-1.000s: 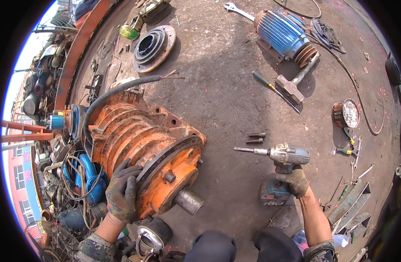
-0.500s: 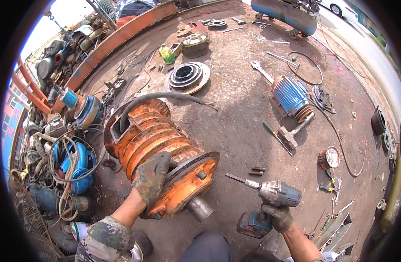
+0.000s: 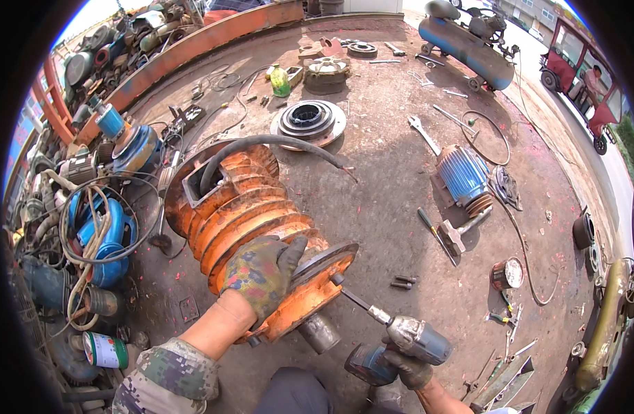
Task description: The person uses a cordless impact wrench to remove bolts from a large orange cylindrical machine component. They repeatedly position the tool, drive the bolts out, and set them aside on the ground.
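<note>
A ribbed orange motor (image 3: 251,207), rusty in places, lies tilted before me with a thick black cable (image 3: 282,140) coming out of its box. My left hand (image 3: 260,276), in a stained glove, is closed over the ribs beside the end flange. A steel shaft (image 3: 320,334) sticks out of that end. In my gloved right hand (image 3: 408,372) is a cordless impact wrench (image 3: 419,339), gripped by its handle. The tip of its long bit is at a bolt (image 3: 338,279) on the flange rim; I cannot tell whether they are engaged.
Loose bolts (image 3: 402,281) lie right of the flange. Beyond are a hammer (image 3: 453,236), a screwdriver (image 3: 437,236), a blue motor (image 3: 462,172) and a round stepped cover (image 3: 308,124). A blue pump (image 3: 110,252) and scrap crowd the left. A red three-wheeler (image 3: 562,55) carries a person at far right.
The impact wrench has moved left, bringing its bit to the flange bolt. My left hand has shifted slightly along the motor. The view has turned, and the red three-wheeler has come into sight.
</note>
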{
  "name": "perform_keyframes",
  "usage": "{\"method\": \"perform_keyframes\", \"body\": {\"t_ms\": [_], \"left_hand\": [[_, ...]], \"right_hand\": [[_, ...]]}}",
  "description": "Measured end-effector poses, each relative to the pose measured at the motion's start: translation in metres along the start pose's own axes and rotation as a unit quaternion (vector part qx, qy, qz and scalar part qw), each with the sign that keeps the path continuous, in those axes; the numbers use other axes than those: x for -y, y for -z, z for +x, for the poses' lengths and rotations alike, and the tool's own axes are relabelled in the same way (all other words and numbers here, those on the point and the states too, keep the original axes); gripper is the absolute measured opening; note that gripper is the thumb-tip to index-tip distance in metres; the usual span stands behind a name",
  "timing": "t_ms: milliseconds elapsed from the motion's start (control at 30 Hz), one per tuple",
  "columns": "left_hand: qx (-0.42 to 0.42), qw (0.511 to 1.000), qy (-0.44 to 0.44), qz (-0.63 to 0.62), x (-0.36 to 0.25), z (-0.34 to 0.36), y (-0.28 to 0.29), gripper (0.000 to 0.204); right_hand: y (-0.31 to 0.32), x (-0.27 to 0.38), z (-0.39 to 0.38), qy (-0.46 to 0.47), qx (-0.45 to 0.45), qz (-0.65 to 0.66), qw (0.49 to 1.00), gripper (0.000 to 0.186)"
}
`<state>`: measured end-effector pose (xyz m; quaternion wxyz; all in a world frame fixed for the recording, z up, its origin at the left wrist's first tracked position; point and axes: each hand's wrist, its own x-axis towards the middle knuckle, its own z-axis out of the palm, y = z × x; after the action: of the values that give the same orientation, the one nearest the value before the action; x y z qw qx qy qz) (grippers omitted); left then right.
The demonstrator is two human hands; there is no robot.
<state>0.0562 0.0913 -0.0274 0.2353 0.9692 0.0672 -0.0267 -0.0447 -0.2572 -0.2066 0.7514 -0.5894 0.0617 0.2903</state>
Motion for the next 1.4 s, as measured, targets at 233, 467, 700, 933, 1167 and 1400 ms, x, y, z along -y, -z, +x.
{"method": "perform_keyframes", "body": {"t_ms": [233,467,700,933,1167,1400], "left_hand": [[-0.016,0.98,-0.158,0.116,0.034,-0.006,-0.004,0.038],[0.001,0.982,-0.15,0.112,0.032,-0.004,-0.005,0.042],[-0.015,0.975,-0.179,0.13,0.036,-0.006,-0.004,0.037],[-0.014,0.982,-0.144,0.119,0.025,-0.003,-0.006,0.033],[-0.015,0.975,-0.162,0.153,0.031,-0.004,-0.007,0.035],[-0.005,0.977,-0.147,0.156,0.025,-0.01,0.01,0.037]], "right_hand": [[-0.018,-0.01,0.018,0.031,-0.016,-0.035,0.999,0.034],[-0.017,-0.015,0.023,0.015,-0.017,-0.02,1.0,0.038],[-0.032,-0.015,0.023,0.131,0.041,-0.172,0.975,0.049],[-0.03,-0.035,0.022,0.021,0.057,-0.015,0.998,0.038],[-0.026,-0.046,0.032,0.077,0.062,-0.111,0.989,0.025],[-0.069,-0.029,0.021,-0.042,0.111,0.153,0.981,0.015]]}}
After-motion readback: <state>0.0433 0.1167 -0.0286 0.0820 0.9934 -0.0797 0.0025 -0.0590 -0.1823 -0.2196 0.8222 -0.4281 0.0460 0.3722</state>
